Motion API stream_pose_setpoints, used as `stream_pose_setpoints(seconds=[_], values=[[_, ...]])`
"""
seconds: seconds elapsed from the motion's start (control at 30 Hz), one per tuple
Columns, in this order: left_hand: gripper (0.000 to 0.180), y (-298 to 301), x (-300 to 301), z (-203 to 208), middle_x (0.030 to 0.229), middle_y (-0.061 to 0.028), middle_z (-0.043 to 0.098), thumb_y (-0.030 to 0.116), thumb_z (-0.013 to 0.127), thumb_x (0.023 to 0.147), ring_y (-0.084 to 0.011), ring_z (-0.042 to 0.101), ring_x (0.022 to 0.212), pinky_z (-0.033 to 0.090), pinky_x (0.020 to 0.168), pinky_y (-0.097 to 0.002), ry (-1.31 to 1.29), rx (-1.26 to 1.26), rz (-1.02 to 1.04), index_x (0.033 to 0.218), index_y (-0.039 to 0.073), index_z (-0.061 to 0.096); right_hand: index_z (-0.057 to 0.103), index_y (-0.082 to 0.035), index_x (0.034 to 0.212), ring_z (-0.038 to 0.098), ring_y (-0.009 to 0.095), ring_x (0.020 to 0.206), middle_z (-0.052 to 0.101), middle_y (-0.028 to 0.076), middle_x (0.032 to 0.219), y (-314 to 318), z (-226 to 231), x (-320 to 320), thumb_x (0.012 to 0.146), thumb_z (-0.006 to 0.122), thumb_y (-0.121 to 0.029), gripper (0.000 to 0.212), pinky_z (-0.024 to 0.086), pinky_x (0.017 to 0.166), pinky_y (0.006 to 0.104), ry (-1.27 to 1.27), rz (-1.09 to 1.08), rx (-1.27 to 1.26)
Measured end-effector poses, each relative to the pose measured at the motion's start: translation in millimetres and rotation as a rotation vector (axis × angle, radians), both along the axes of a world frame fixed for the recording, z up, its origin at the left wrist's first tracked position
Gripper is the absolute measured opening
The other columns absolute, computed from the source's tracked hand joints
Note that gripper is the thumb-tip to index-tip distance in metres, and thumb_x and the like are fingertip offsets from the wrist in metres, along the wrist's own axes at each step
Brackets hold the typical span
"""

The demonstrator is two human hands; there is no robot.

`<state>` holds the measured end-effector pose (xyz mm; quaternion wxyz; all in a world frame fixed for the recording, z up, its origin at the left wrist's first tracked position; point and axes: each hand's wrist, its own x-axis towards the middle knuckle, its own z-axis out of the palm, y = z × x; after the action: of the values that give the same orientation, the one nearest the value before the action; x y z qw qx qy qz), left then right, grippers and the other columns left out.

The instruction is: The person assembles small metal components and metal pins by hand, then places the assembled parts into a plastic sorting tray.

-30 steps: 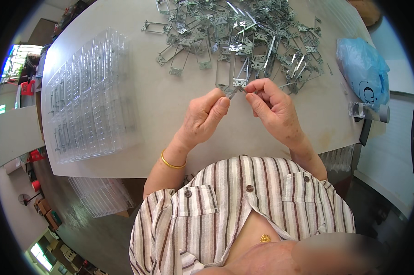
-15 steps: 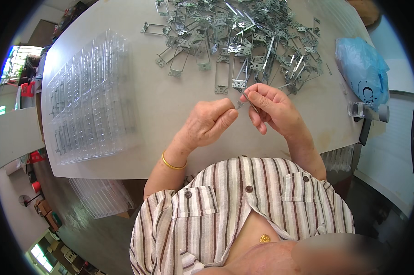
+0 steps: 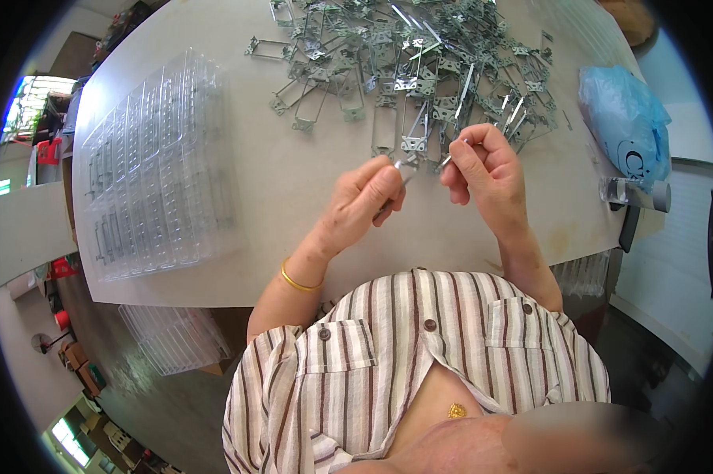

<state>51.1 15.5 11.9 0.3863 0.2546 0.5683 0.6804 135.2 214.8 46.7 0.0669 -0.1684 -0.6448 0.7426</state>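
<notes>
My left hand [image 3: 364, 196] is closed, thumb against curled fingers, on a small metal frame [image 3: 406, 169] whose end sticks out past the fingertips toward the right. Most of that frame is hidden in the fist. Just to its right, my right hand [image 3: 492, 178] pinches a narrow metal piece [image 3: 445, 163] between thumb and forefinger; its full shape is covered by the fingers. A short gap of table separates the two hands. Beyond them spreads a heap of loose metal frames [image 3: 404, 75], thin-sided with stamped, holed end plates.
Clear plastic trays [image 3: 163, 170] lie stacked at the left, some metal parts showing through. On the right are a blue plastic bag [image 3: 623, 118] and a clear bottle with a grey cap [image 3: 637, 192]. More clear plastic [image 3: 175, 340] sits below the table edge [image 3: 191, 296].
My hands have drawn apart, the right one moving right and slightly up. The metal end in my left hand now shows more plainly, and the right-hand piece has shifted right.
</notes>
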Motion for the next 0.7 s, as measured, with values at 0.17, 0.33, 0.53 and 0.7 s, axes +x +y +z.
stream_pose_setpoints(seconds=[0.17,0.33,0.53,0.7], values=[[0.042,0.1,-6.8,0.5,0.073,-0.0051,0.056,0.041,0.042,0.106,-0.0075,0.046,0.055,0.034,0.049,-0.0218,-0.11,0.062,0.048,0.081,0.008,0.046,0.054,-0.004,0.102,0.064,0.008,0.066,0.071,0.008,0.089,-13.8,-2.4,5.8,0.097,0.062,-0.007,0.009,0.05,0.054,0.0194,0.234,0.015,0.089],[0.043,4.0,-3.5,0.6,0.071,-0.0071,0.056,0.04,0.041,0.106,-0.0085,0.046,0.053,0.035,0.048,-0.0219,-0.117,0.061,0.066,0.079,0.008,0.046,0.057,-0.003,0.102,0.067,0.01,0.069,0.071,0.008,0.092,-21.3,-15.4,1.7,0.093,0.065,-0.002,0.012,0.055,0.058,0.0222,0.335,-0.015,0.337],[0.043,3.6,-1.6,-1.5,0.072,-0.0075,0.056,0.039,0.041,0.106,-0.0085,0.046,0.054,0.035,0.049,-0.0219,-0.042,0.051,0.067,0.08,0.006,0.047,0.058,-0.003,0.096,0.064,0.01,0.061,0.068,0.006,0.077,-20.4,-18.1,-1.5,0.09,0.069,-0.001,0.012,0.051,0.053,0.0248,0.473,-0.041,0.728],[0.041,-0.1,-0.7,-6.4,0.073,-0.0049,0.056,0.036,0.042,0.107,-0.0068,0.045,0.055,0.035,0.05,-0.0216,0.141,-0.018,0.041,0.081,0.006,0.048,0.057,-0.005,0.09,0.054,0.009,0.05,0.06,0.003,0.062,-23.1,-17.1,2.8,0.092,0.066,-0.007,0.01,0.042,0.047,0.0285,0.207,0.062,0.685]])
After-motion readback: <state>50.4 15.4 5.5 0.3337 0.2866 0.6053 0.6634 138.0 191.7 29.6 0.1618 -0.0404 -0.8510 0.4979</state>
